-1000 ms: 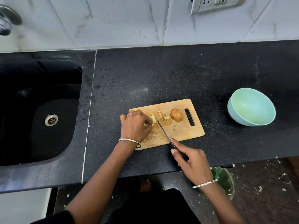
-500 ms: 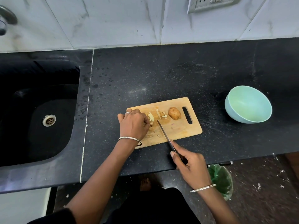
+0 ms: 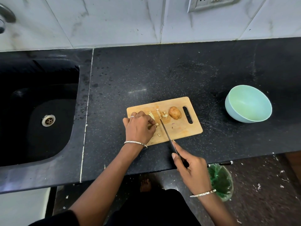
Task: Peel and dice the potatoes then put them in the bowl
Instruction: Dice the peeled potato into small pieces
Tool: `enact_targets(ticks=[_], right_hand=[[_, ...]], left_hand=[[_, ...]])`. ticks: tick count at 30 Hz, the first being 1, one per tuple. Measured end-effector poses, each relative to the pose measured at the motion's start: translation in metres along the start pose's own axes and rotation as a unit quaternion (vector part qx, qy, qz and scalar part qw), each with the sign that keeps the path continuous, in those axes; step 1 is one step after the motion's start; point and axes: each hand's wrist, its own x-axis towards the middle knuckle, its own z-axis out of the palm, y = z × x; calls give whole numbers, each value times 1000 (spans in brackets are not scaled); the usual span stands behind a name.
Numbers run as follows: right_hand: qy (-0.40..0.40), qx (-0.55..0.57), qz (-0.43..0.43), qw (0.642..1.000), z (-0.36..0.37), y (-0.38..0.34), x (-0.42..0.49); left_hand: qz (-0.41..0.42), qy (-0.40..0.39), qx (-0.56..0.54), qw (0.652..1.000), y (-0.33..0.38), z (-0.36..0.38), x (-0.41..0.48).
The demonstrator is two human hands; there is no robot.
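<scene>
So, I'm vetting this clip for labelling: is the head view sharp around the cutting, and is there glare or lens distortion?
Head view: knife, left hand and diced pieces look sharp; a faint glare streak lies on the counter behind the cutting board; the wide lens bows the counter's edges; the sink is nearly black.

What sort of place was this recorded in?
Probably a home kitchen: a black counter with a built-in sink, a tiled wall with a socket, and a cutting board holding a potato.
</scene>
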Motion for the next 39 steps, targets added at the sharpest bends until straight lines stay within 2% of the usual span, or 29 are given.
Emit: enact_targets(ticks=[13,20,25,28,31,34,39], right_hand=[[-39,-92,4,995,3,-7,8],[-56,-90,37,994,10,-6,14],[-68,-70,11,995,6,-11,8],[-41,-50,15,998,4,-10,2],[-17,-83,27,996,2,-7,6],[-30,-120,42,991,3,-10,10],[-55,-91,14,994,6,-24,11]], left_hand=[[-4,10,16,1000,2,-1,1],[-5,7,21,1000,1,2,1],[-13,37,39,998,-9,-3,-2],[-22,31,22,999,-19,-9,-1],[-22,34,4,999,-24,-12,0],[-22,43,-22,999,-22,-12,-2],[-27,54,-50,997,-19,-15,-4]])
